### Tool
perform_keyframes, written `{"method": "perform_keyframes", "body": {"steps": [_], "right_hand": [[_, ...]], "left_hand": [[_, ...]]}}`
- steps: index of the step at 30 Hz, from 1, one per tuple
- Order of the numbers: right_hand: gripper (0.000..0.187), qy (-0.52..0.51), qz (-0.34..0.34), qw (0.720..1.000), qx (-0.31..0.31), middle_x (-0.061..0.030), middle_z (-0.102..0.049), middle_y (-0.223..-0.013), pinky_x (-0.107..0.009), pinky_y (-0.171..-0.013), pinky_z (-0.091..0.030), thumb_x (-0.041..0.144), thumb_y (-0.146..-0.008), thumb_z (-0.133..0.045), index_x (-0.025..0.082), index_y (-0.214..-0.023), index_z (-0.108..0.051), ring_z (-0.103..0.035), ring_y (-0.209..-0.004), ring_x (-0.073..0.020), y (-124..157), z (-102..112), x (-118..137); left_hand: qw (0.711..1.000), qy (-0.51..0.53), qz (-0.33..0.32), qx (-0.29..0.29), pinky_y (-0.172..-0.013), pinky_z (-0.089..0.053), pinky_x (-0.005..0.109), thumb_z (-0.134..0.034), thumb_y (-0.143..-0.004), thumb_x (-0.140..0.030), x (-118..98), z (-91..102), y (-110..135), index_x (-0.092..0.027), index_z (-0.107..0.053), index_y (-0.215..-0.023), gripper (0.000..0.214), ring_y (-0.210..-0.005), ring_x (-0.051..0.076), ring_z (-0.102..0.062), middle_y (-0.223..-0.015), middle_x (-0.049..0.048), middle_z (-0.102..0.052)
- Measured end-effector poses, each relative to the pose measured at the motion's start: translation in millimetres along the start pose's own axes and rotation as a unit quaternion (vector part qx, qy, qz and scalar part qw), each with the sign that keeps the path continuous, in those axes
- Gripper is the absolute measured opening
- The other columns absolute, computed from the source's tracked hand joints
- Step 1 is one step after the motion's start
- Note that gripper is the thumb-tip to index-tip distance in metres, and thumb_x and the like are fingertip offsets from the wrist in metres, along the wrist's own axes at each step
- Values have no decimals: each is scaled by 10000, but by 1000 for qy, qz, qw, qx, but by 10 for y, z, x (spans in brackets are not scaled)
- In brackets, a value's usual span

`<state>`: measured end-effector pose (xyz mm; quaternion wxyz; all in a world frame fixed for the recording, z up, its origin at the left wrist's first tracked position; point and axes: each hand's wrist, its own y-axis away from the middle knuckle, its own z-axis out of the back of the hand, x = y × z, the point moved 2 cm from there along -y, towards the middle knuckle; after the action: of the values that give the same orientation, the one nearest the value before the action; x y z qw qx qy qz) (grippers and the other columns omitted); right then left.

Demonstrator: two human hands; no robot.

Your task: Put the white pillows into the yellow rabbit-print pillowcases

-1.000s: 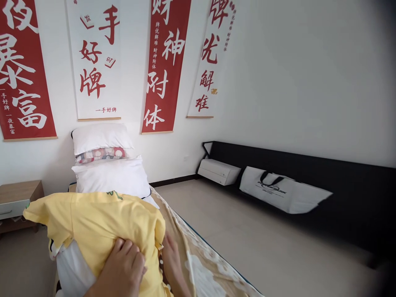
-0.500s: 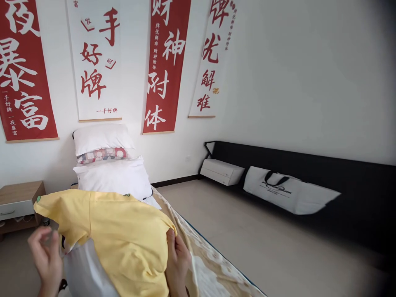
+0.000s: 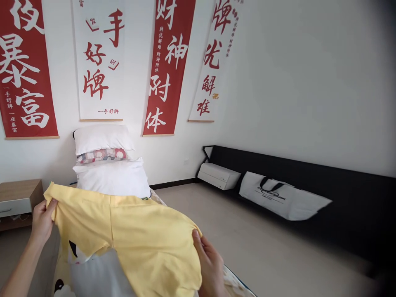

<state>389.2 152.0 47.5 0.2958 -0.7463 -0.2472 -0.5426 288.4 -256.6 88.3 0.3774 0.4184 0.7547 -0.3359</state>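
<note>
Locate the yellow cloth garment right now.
The yellow cloth garment is at the head view's lower left, held between the bare left hand and bare right hand, just below the lower white fabric pillow.

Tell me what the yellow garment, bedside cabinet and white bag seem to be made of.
Yellow garment: soft, matte cloth, perhaps cotton; it drapes in loose wrinkles.
Bedside cabinet: probably wood or laminate with a low sheen, judging by its wood-toned top.
White bag: matte fabric or coated paper; its creased sides leave that open.

the bed (image 3: 235, 286) bears white pillows (image 3: 113, 178) and a checked pillow (image 3: 102, 155) at its far end
</note>
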Motion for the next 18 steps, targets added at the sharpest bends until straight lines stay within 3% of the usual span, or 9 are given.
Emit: {"method": "perform_keyframes", "body": {"steps": [2,4,6,8,13,18], "right_hand": [[710,-19,-19,999,-31,-32,-648,-636,-269,-458,-417,775,-589,-705,157,-939,-690,-578,-564,-196,17,32,30],[729,-34,-21,998,-43,-39,-662,-646,-277,-462,-427,783,-596,-692,157,-969,-682,-593,-569,-205,44,9,15],[716,-42,-30,998,-26,-52,-680,-675,-287,-469,-436,788,-620,-669,161,-967,-675,-607,-579,-213,69,-50,-34],[693,-42,-37,998,-4,-61,-695,-711,-291,-477,-437,781,-644,-655,166,-961,-672,-612,-588,-216,88,-107,-86],[641,28,40,999,10,-29,-629,-631,-272,-492,-393,794,-688,-607,171,-832,-658,-559,-594,-193,90,-122,-96],[692,192,162,964,-90,32,-426,-504,-259,-487,-293,890,-733,-424,214,-587,-443,-383,-517,-120,40,29,26]], "left_hand": [[999,-9,-23,22,-497,-456,218,-903,-401,-595,-117,-78,71,-161,-646,-652,563,-592,144,-577,-609,2,-620],[994,-26,-15,109,-539,-491,230,-887,-419,-626,-151,-156,148,-166,-667,-690,578,-644,162,-609,-685,27,-662],[972,-56,32,225,-623,-543,276,-901,-381,-619,-90,-206,216,-173,-699,-789,638,-743,214,-656,-806,67,-711],[956,-96,69,267,-691,-566,319,-929,-342,-564,22,-203,244,-175,-713,-869,690,-812,257,-678,-876,91,-733],[981,-141,33,129,-732,-567,346,-897,-408,-582,219,-138,213,-157,-714,-874,657,-860,296,-696,-871,104,-747],[991,-62,90,77,-794,-589,427,-883,-375,-634,225,-137,277,-175,-715,-988,784,-947,360,-702,-862,106,-751]]}}
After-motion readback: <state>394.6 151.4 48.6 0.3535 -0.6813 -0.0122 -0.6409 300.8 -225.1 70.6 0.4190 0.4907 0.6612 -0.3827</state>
